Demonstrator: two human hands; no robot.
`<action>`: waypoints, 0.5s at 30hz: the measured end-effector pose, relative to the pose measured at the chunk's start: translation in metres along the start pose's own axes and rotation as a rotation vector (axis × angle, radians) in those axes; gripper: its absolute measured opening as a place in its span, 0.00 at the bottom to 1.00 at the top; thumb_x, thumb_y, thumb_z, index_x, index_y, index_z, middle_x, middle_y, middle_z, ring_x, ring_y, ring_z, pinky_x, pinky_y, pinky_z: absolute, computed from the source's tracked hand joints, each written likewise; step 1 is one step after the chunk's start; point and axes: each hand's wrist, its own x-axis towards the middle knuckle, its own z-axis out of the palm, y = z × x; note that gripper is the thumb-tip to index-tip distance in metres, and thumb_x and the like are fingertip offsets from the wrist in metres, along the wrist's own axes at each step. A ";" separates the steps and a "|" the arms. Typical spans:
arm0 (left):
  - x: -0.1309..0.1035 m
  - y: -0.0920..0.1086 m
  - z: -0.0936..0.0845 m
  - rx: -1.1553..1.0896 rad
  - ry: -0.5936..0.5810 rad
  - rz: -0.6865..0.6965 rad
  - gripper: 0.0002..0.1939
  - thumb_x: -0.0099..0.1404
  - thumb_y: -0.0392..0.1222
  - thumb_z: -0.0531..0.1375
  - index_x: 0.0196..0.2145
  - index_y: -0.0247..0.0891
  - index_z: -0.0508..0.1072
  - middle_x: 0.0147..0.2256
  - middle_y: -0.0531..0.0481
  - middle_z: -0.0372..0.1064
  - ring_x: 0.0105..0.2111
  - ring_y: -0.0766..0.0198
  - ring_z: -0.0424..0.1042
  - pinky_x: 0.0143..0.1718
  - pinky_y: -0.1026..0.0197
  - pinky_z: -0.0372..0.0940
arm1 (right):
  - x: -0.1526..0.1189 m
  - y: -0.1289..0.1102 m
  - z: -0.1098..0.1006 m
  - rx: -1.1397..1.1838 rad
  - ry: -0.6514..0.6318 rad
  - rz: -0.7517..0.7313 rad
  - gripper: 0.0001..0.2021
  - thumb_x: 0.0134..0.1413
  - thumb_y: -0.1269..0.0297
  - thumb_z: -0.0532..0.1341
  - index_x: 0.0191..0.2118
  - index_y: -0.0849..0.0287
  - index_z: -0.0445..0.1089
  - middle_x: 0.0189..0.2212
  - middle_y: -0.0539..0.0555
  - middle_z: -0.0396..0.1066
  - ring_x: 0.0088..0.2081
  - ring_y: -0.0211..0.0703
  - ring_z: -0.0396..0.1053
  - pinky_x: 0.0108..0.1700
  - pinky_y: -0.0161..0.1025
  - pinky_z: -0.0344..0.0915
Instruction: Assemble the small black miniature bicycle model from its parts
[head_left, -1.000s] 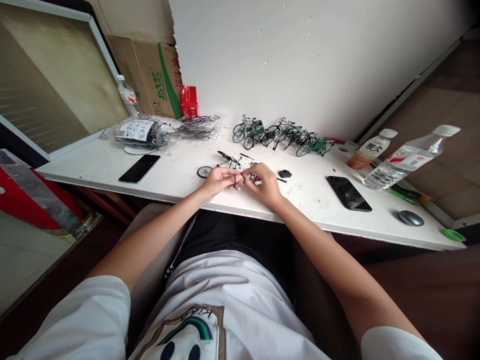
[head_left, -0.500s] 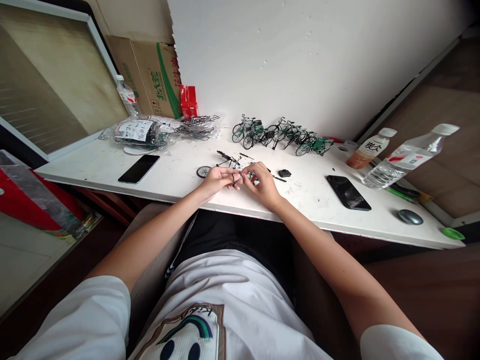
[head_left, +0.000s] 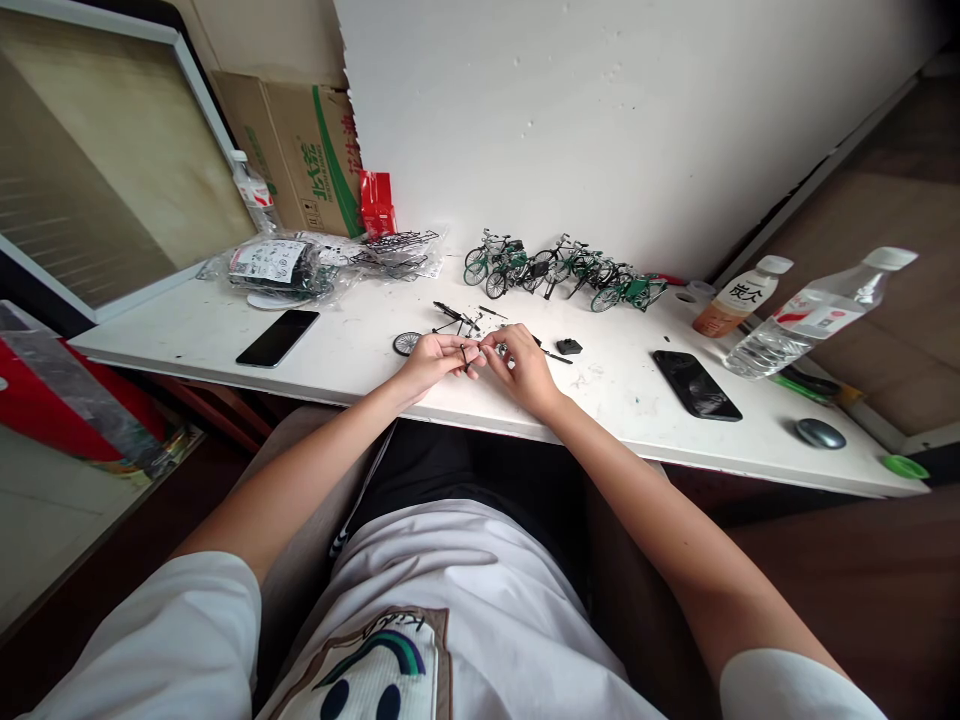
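Close to the table's front edge, my left hand [head_left: 436, 364] pinches a small thin black part [head_left: 466, 357], too small to name for certain. My right hand [head_left: 523, 365] is closed with thumb and fingertips together, almost touching the left fingertips; whatever it grips is hidden. Just beyond my hands lie a black toy bicycle frame [head_left: 454, 316] and tiny loose pieces. A small spoked wheel [head_left: 406, 343] rests left of my left hand. To the right of my right hand sit a black block-shaped piece [head_left: 568, 346] and a thin black strip [head_left: 558, 357].
Several miniature bicycles [head_left: 630, 291] stand along the wall. Plastic-bagged parts [head_left: 277, 268] lie at the back left. One phone [head_left: 277, 337] is on the left, another phone [head_left: 697, 385] on the right, near a water bottle [head_left: 817, 315], a drink bottle [head_left: 742, 297] and a mouse [head_left: 821, 433].
The black part between my left fingertips has turned slightly. Both hands stay in nearly the same place, and the things on the table have not moved.
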 end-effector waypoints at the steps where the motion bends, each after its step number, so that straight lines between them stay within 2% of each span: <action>1: 0.000 0.000 0.000 -0.003 -0.001 0.001 0.27 0.59 0.57 0.77 0.46 0.31 0.84 0.39 0.37 0.84 0.29 0.61 0.80 0.32 0.61 0.65 | 0.000 0.000 0.000 -0.001 -0.001 0.000 0.10 0.77 0.53 0.57 0.45 0.52 0.70 0.41 0.59 0.76 0.44 0.54 0.70 0.37 0.48 0.72; 10: 0.001 -0.003 -0.001 -0.004 -0.002 0.001 0.27 0.59 0.57 0.77 0.46 0.31 0.84 0.38 0.38 0.84 0.29 0.61 0.80 0.32 0.61 0.65 | -0.001 0.002 0.002 -0.017 -0.002 0.011 0.11 0.77 0.53 0.57 0.46 0.52 0.70 0.41 0.59 0.76 0.45 0.55 0.69 0.38 0.49 0.71; 15: 0.001 -0.002 -0.001 -0.015 -0.013 0.000 0.26 0.59 0.56 0.77 0.46 0.31 0.85 0.39 0.37 0.84 0.29 0.62 0.80 0.31 0.61 0.64 | -0.001 0.001 0.001 -0.039 0.000 0.005 0.11 0.78 0.53 0.57 0.46 0.52 0.71 0.41 0.59 0.76 0.45 0.55 0.70 0.42 0.51 0.71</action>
